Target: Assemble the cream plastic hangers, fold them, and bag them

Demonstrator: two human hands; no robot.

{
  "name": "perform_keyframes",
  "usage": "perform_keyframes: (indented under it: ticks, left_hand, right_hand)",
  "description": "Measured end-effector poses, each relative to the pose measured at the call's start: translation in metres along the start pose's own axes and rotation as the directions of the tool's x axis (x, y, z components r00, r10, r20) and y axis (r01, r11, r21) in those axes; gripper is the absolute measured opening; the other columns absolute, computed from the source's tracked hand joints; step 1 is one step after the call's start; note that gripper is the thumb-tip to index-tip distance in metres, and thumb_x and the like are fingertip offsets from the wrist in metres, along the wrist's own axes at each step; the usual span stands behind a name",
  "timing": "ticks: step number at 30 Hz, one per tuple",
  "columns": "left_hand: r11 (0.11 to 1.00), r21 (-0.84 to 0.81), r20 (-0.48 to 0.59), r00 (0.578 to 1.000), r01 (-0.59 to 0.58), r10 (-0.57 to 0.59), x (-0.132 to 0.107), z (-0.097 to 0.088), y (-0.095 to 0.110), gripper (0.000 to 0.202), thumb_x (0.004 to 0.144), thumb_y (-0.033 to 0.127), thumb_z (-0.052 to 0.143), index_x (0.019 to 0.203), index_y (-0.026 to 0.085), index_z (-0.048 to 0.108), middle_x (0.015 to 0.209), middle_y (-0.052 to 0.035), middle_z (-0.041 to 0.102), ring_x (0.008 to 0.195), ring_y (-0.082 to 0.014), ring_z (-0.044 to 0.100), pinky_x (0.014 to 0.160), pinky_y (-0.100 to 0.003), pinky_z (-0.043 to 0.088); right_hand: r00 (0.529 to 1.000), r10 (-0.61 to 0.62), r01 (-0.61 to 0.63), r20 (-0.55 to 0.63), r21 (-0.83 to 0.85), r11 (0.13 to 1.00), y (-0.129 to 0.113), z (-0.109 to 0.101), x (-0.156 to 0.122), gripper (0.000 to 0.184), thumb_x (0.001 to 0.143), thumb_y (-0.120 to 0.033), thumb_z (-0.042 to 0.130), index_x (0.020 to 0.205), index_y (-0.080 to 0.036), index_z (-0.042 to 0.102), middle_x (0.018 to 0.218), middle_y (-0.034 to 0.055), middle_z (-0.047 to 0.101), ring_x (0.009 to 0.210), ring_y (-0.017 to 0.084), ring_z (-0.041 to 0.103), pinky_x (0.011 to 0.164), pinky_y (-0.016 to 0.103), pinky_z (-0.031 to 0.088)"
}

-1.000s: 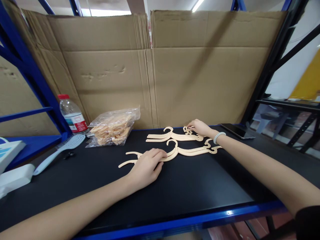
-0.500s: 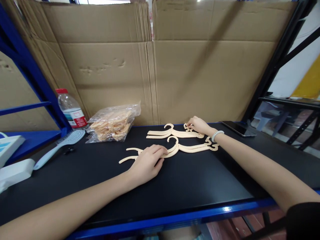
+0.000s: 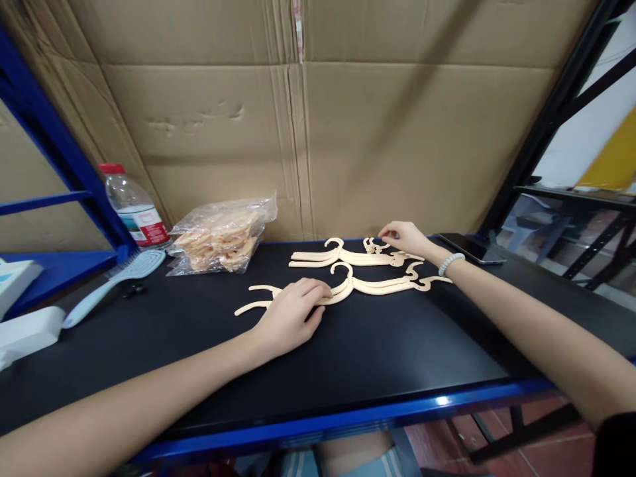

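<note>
Two cream plastic hangers lie on the black shelf top (image 3: 377,351). My left hand (image 3: 291,315) rests palm down on the left arm of the near hanger (image 3: 377,286), fingers bent over it and pressing it down. My right hand (image 3: 405,236), with a pale bead bracelet on the wrist, reaches to the right end of the far hanger (image 3: 342,256) and pinches its curled tip between thumb and fingers.
A clear bag of cream hangers (image 3: 218,238) lies at the back left, next to a water bottle (image 3: 130,207) and a light blue hairbrush (image 3: 112,286). A dark phone (image 3: 470,247) sits at the back right. Cardboard (image 3: 318,132) walls off the rear; a blue rail (image 3: 348,424) edges the front.
My right hand has shifted slightly right along the far hanger's end. The head has tilted down, so everything sits a little higher in view. My left hand stays put.
</note>
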State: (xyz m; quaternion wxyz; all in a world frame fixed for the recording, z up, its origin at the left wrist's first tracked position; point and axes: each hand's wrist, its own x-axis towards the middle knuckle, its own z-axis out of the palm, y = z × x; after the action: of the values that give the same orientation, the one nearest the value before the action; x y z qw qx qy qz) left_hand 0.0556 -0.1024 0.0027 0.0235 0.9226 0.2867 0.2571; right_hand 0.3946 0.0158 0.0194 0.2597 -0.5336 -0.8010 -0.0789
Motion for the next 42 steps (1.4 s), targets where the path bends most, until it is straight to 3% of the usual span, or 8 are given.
perform_keyframes:
  ticks: [12,19,23,27,30,34,38,42]
  left_hand:
    - [1.000,0.002,-0.007,1.000,-0.007,0.007,-0.001,0.000,-0.001,0.028,0.082,0.007,0.049,0.103,0.022,0.059,0.112,-0.0067,0.064,0.102,-0.0222,0.059,0.086,-0.038,0.051]
    - [1.000,0.011,-0.007,1.000,0.000,0.001,-0.001,0.000,-0.001,0.027,0.082,0.008,0.048,0.103,0.021,0.059,0.111,-0.0072,0.064,0.102,-0.0227,0.059,0.086,-0.039,0.051]
    - [0.999,-0.046,-0.100,0.995,-0.016,0.011,0.001,-0.003,0.003,0.025,0.084,0.008,0.047,0.103,0.021,0.059,0.109,-0.0074,0.064,0.103,-0.0221,0.059,0.089,-0.038,0.050]
    - [0.970,-0.231,-0.196,0.972,0.080,-0.127,0.003,-0.011,0.012,0.018,0.087,0.016,0.049,0.101,0.019,0.060,0.103,-0.0069,0.066,0.097,-0.0210,0.062,0.087,-0.036,0.051]
    - [0.820,-0.526,-0.124,0.933,0.226,-0.337,0.006,-0.015,0.017,0.021,0.088,0.027,0.052,0.106,0.018,0.058,0.104,-0.0074,0.066,0.085,-0.0187,0.065,0.077,-0.035,0.054]
    - [0.477,-0.798,0.106,0.864,0.369,-0.492,0.010,-0.015,0.020,0.040,0.085,0.039,0.059,0.117,0.015,0.054,0.104,-0.0096,0.066,0.071,-0.0146,0.064,0.063,-0.029,0.052]
    - [0.274,-0.845,0.291,0.825,0.459,-0.484,0.012,-0.016,0.022,0.041,0.075,0.037,0.073,0.106,0.012,0.062,0.078,-0.0039,0.068,0.060,-0.0100,0.058,0.056,-0.022,0.045]
    - [0.179,-0.855,0.362,0.807,0.487,-0.467,0.012,-0.020,0.025,0.031,0.067,0.030,0.080,0.085,0.012,0.064,0.074,-0.0026,0.068,0.057,-0.0072,0.056,0.057,-0.020,0.045]
  right_hand:
    - [0.977,-0.111,0.131,0.183,-0.104,0.986,-0.011,0.016,0.000,0.022,0.087,-0.015,0.053,0.098,-0.018,0.072,0.098,0.0109,0.069,0.096,0.024,0.061,0.083,0.032,0.046]
    - [0.989,-0.082,0.099,0.123,-0.135,0.986,-0.010,0.017,-0.002,0.025,0.087,-0.009,0.047,0.095,-0.016,0.070,0.092,0.0099,0.071,0.084,0.021,0.064,0.076,0.030,0.047]
    - [0.997,-0.065,0.068,0.029,-0.128,0.989,-0.013,0.004,-0.003,0.026,0.086,-0.008,0.045,0.093,-0.016,0.068,0.095,0.0091,0.070,0.088,0.021,0.063,0.080,0.030,0.046]
    - [0.992,-0.098,0.091,-0.081,-0.076,0.993,-0.032,-0.011,-0.009,0.020,0.083,-0.010,0.049,0.088,-0.018,0.067,0.089,0.0065,0.069,0.086,0.020,0.061,0.079,0.031,0.044]
    - [0.955,-0.233,0.235,-0.186,-0.010,0.972,-0.064,-0.020,-0.017,0.016,0.085,-0.014,0.052,0.083,-0.020,0.066,0.090,0.0053,0.069,0.091,0.021,0.059,0.082,0.033,0.042]
    - [0.848,-0.437,0.462,-0.299,0.016,0.887,-0.119,-0.025,-0.032,0.014,0.089,-0.015,0.052,0.085,-0.021,0.065,0.093,0.0041,0.069,0.090,0.019,0.058,0.078,0.033,0.040]
    - [0.702,-0.624,0.641,-0.343,-0.076,0.764,-0.157,-0.027,-0.046,0.016,0.091,-0.012,0.049,0.085,-0.018,0.063,0.094,0.0065,0.068,0.089,0.019,0.055,0.076,0.033,0.040]
    - [0.641,-0.686,0.694,-0.344,-0.123,0.710,-0.169,-0.030,-0.053,0.021,0.091,-0.008,0.046,0.081,-0.017,0.063,0.092,0.0078,0.068,0.082,0.018,0.054,0.072,0.031,0.041]
